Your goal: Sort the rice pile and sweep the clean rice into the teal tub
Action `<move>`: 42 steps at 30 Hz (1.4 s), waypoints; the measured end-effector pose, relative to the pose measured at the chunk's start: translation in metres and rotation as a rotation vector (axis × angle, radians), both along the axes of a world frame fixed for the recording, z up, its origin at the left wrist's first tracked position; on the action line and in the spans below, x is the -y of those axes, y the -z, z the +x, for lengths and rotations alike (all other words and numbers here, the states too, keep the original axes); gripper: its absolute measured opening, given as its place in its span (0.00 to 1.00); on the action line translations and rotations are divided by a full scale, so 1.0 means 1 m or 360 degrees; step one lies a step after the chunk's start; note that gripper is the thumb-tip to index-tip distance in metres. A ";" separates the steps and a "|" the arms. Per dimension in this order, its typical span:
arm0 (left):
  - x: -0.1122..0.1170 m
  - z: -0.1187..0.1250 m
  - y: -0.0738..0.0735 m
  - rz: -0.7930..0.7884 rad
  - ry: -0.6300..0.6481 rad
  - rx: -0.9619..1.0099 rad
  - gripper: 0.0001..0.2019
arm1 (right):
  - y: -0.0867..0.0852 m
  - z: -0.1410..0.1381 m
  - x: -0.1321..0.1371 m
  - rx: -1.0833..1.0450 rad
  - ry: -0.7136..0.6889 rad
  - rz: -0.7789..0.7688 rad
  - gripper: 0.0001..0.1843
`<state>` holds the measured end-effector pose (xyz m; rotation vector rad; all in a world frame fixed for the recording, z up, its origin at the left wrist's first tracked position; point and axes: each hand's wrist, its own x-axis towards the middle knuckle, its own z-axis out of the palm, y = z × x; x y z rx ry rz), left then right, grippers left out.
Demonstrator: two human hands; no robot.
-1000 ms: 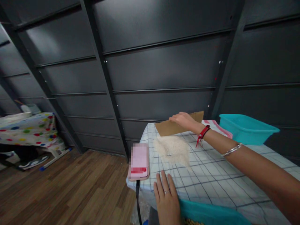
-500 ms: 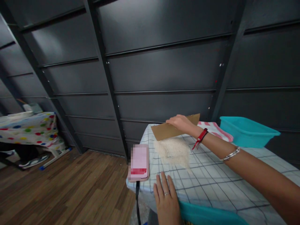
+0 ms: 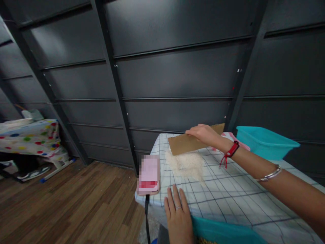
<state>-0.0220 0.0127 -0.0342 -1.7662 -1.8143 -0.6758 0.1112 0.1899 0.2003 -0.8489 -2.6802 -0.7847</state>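
My right hand (image 3: 204, 134) grips the top edge of a brown cardboard sheet (image 3: 185, 143) that stands on edge at the far side of a pile of white rice (image 3: 186, 163) on the checked tablecloth (image 3: 228, 189). A red thread band and a silver bangle sit on that arm. My left hand (image 3: 177, 217), with a ring on one finger, lies flat and open on the table's near edge, just in front of the rice. It touches the rim of a teal tub (image 3: 223, 234) at the bottom of the view.
A pink phone (image 3: 149, 174) on a stand sticks out at the table's left corner, with a black cable below. A second teal tub (image 3: 264, 141) and a striped cloth (image 3: 235, 139) sit at the back right. Dark metal wall behind; a polka-dot covered table (image 3: 27, 139) at far left.
The cardboard and my right hand slid slightly left, then back right along the far side of the rice. My left hand stayed flat.
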 end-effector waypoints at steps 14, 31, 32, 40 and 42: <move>0.004 0.000 -0.010 -0.0006 -0.0011 -0.0058 0.22 | 0.007 0.032 0.022 -0.0021 0.0020 0.0086 0.19; -0.003 0.010 0.004 -0.0030 -0.0034 0.0039 0.27 | 0.013 0.048 0.048 -0.0100 -0.0152 0.0139 0.19; -0.002 0.009 0.003 -0.0039 -0.0034 0.0053 0.27 | 0.013 0.049 0.049 -0.0110 -0.0191 0.0158 0.19; 0.000 0.007 -0.006 -0.0033 0.0015 0.0046 0.26 | 0.016 0.047 0.050 -0.0057 -0.0183 0.0313 0.16; -0.001 0.007 -0.004 -0.0016 -0.0008 0.0056 0.26 | 0.019 0.047 0.049 -0.0046 -0.0205 0.0282 0.15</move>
